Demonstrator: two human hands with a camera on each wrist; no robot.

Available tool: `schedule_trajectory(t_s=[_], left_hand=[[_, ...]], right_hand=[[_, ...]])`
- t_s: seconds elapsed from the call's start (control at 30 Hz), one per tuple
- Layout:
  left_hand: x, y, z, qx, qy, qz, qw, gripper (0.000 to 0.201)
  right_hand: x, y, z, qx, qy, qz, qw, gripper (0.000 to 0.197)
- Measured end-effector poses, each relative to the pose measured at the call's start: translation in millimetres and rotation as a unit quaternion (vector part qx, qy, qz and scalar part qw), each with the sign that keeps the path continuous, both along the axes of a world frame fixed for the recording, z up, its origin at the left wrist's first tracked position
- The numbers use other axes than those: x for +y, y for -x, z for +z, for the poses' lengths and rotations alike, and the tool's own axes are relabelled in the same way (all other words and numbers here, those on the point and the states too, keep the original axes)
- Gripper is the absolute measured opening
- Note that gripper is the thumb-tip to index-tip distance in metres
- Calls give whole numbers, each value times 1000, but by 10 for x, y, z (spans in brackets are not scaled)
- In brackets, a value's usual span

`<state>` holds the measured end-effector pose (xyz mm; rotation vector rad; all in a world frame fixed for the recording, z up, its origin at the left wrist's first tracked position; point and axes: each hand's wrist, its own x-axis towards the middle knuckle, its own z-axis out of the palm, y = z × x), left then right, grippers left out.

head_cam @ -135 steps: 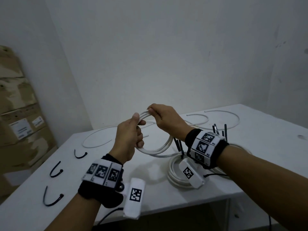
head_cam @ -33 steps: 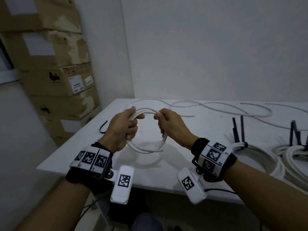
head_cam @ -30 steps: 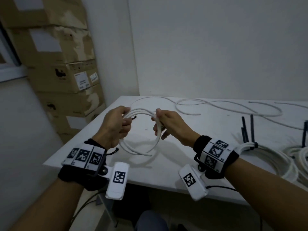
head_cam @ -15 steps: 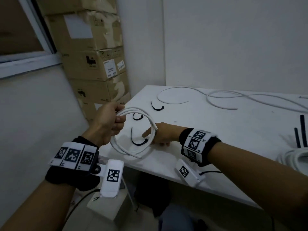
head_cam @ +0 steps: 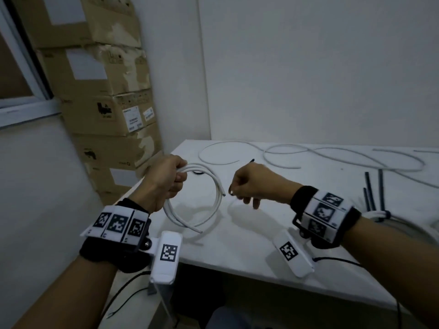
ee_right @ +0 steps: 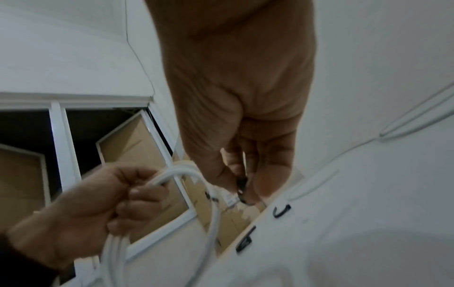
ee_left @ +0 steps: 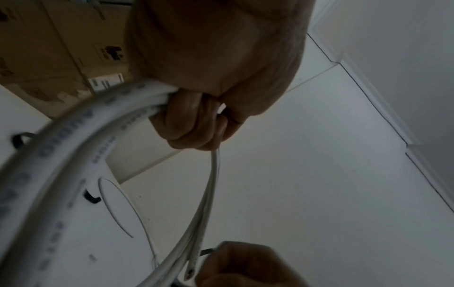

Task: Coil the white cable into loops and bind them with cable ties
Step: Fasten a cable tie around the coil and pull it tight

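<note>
The black cable tie (head_cam: 240, 176) is mostly hidden inside the right hand (head_cam: 255, 184), which pinches it. The left hand (head_cam: 164, 180) grips one white cable coil (head_cam: 209, 200) of about three loops above the table (head_cam: 261, 233).

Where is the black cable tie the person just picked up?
The black cable tie is pinched in the right hand, above the white table, just right of the coiled white cable held by the left hand.

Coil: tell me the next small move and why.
Probably thread the tie around the coil near its loose end. The left hand grips the coil above the table, the right hand pinches a black tie beside it, and nothing binds the loops yet.
</note>
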<state>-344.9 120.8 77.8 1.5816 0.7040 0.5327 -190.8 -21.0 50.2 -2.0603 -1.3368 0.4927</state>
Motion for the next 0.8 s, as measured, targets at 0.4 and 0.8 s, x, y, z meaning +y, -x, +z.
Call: schedule_trajectory(t_s=[0.4,0.8], left_hand=[[-1208,-1166,201,-7,-34,-136,990,23],[-1878,-1629,395,-9,-138,-184,973,30]], right_hand=[[-1582,24,99,-130,57,-47,989,19],[-2319,-477,87,9,49,-159,986,24]])
